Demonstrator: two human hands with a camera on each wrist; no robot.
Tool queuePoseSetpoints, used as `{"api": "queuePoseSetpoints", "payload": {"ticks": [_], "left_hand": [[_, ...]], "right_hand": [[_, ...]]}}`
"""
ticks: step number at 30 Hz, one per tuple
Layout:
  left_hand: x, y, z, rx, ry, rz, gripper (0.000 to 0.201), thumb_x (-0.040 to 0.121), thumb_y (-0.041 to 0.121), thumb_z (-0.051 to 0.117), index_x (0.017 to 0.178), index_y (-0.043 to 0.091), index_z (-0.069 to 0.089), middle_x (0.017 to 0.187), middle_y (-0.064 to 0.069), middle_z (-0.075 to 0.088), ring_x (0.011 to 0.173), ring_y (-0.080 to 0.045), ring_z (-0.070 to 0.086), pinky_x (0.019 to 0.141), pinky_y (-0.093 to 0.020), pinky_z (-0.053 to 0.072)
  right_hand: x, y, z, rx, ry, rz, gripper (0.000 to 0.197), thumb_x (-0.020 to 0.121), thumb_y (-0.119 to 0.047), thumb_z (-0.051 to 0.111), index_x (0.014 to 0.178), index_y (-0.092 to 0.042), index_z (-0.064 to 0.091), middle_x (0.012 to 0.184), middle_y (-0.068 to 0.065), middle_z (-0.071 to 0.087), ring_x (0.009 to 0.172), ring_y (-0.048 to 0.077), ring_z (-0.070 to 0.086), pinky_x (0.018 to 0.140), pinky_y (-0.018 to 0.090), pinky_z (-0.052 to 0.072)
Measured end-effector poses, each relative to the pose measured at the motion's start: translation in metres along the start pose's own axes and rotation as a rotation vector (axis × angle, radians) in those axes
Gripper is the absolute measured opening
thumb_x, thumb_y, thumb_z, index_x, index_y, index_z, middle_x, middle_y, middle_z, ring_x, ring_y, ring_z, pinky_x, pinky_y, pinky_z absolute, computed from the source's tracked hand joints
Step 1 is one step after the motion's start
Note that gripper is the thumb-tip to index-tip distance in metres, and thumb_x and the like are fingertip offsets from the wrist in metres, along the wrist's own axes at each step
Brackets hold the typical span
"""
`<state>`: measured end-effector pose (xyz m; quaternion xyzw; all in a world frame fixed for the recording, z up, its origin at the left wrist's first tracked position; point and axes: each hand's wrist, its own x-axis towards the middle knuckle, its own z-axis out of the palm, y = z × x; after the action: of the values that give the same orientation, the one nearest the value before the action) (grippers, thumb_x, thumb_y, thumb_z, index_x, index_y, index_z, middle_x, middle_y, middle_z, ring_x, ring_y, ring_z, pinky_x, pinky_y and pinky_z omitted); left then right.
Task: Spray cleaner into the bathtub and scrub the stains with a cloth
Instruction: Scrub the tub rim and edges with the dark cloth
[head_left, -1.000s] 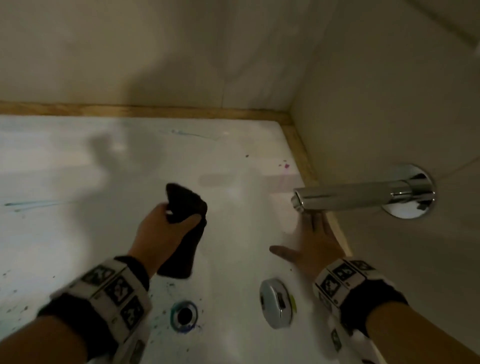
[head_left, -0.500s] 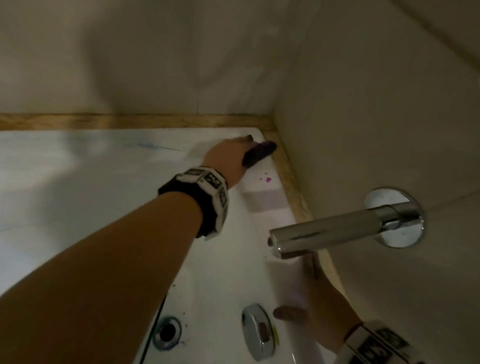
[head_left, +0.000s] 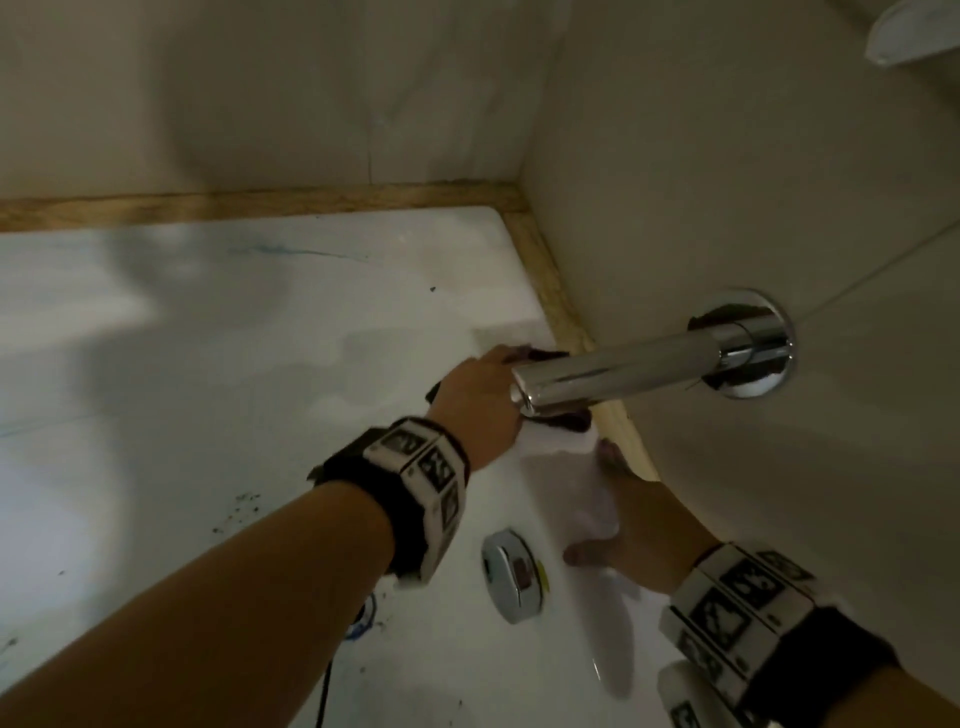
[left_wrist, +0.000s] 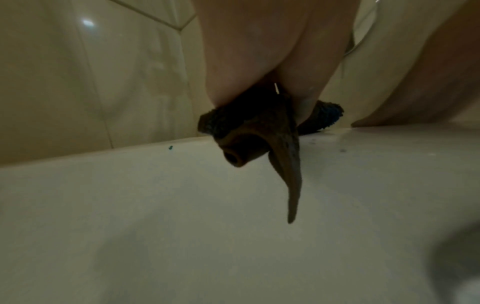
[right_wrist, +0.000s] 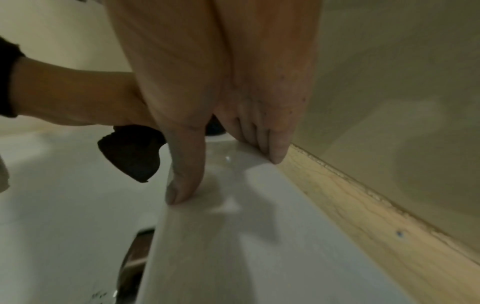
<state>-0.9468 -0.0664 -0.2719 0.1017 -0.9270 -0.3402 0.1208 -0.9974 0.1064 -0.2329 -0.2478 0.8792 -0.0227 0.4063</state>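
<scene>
L hand (head_left: 480, 400) grips cloth (left_wrist: 249, 131), mostly hidden behind spout (head_left: 623, 371).

Glossy white bathtub (head_left: 260, 364); mirror-polished chrome spout (head_left: 623, 371); dark, nappy fabric cloth (left_wrist: 259, 131); rough, grainy wood trim (right_wrist: 350, 205); smooth glazed wall tiles (left_wrist: 78, 72).

A bathroom, probably in a home: a white bathtub (head_left: 218, 374) sits against pale tiled walls (head_left: 291, 93), with a chrome spout (head_left: 623, 371) and a drain (head_left: 511, 577).
</scene>
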Motion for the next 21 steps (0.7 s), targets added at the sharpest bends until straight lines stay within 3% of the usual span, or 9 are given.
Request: {"api": "queuePoseSetpoints", "payload": {"ticks": [1,3,5,8,10,12,14,17,21], "left_hand": [[-0.011,0.005,0.002,0.037,-0.010,0.045,0.043,0.077,-0.003,0.059,0.118,0.009,0.064,0.123,-0.016,0.060,0.108,-0.031,0.060,0.089,-0.034,0.052],[-0.030,0.007,0.004,0.125,-0.193,0.179,0.046,0.080,0.004,0.055,0.121,0.025,0.063,0.134,0.002,0.054,0.125,-0.021,0.048,0.100,-0.030,0.042],[-0.038,0.005,-0.004,0.068,-0.369,0.140,0.045,0.080,0.016,0.049,0.120,0.031,0.062,0.133,0.012,0.054,0.128,-0.013,0.043,0.105,-0.027,0.035],[-0.018,0.005,-0.035,-0.020,-0.142,0.024,0.046,0.072,0.026,0.045,0.111,0.019,0.068,0.111,-0.007,0.066,0.106,-0.026,0.060,0.091,-0.031,0.043],[0.014,-0.002,-0.058,-0.011,0.025,-0.090,0.041,0.080,0.024,0.048,0.117,0.019,0.065,0.114,-0.008,0.065,0.107,-0.025,0.058,0.092,-0.030,0.041],[0.048,-0.016,-0.079,0.048,0.116,-0.200,0.044,0.085,0.009,0.052,0.127,0.021,0.057,0.123,-0.008,0.061,0.113,-0.025,0.055,0.096,-0.032,0.040],[0.073,-0.031,-0.091,0.143,0.095,-0.247,0.051,0.087,0.004,0.050,0.136,0.018,0.047,0.129,-0.012,0.056,0.118,-0.029,0.052,0.098,-0.035,0.039],[0.085,-0.051,-0.088,0.290,-0.080,-0.348,0.058,0.093,0.010,0.047,0.147,0.013,0.027,0.143,-0.016,0.040,0.128,-0.033,0.041,0.106,-0.038,0.032],[0.070,-0.059,-0.053,0.377,-0.230,-0.370,0.060,0.095,0.008,0.043,0.149,0.018,0.019,0.155,-0.013,0.017,0.137,-0.031,0.027,0.110,-0.034,0.022]], "right_hand": [[-0.004,0.002,0.003,-0.010,-0.005,0.009,0.115,0.075,-0.037,0.073,0.147,-0.013,-0.014,0.157,0.000,0.006,0.135,0.020,0.033,0.109,0.030,0.031],[-0.012,0.005,0.011,-0.032,-0.006,0.017,0.114,0.077,-0.038,0.072,0.146,-0.014,-0.016,0.157,0.001,0.003,0.136,0.020,0.031,0.111,0.030,0.029],[-0.015,0.005,0.014,-0.044,-0.007,0.023,0.112,0.079,-0.037,0.069,0.145,-0.013,-0.019,0.157,0.002,-0.004,0.140,0.021,0.023,0.113,0.029,0.025],[-0.015,0.001,0.011,-0.058,-0.019,0.059,0.112,0.081,-0.036,0.068,0.145,-0.011,-0.020,0.157,0.004,-0.007,0.142,0.023,0.019,0.112,0.031,0.024],[-0.014,0.000,0.011,-0.062,-0.016,0.066,0.113,0.080,-0.036,0.069,0.145,-0.009,-0.019,0.156,0.004,-0.010,0.141,0.024,0.020,0.112,0.032,0.024],[-0.013,-0.001,0.012,-0.074,-0.016,0.066,0.114,0.078,-0.037,0.070,0.145,-0.008,-0.018,0.156,0.004,-0.011,0.141,0.024,0.021,0.112,0.032,0.025],[-0.010,-0.001,0.012,-0.089,-0.021,0.079,0.116,0.076,-0.036,0.073,0.146,-0.009,-0.015,0.156,0.004,-0.003,0.138,0.026,0.026,0.111,0.034,0.028],[-0.007,-0.004,0.011,-0.106,-0.019,0.098,0.116,0.073,-0.035,0.076,0.146,-0.010,-0.010,0.154,0.005,0.009,0.133,0.030,0.034,0.108,0.039,0.033],[-0.005,-0.005,0.011,-0.140,-0.033,0.118,0.118,0.073,-0.036,0.075,0.146,-0.008,-0.014,0.155,0.007,0.004,0.134,0.031,0.031,0.109,0.038,0.033]]}}
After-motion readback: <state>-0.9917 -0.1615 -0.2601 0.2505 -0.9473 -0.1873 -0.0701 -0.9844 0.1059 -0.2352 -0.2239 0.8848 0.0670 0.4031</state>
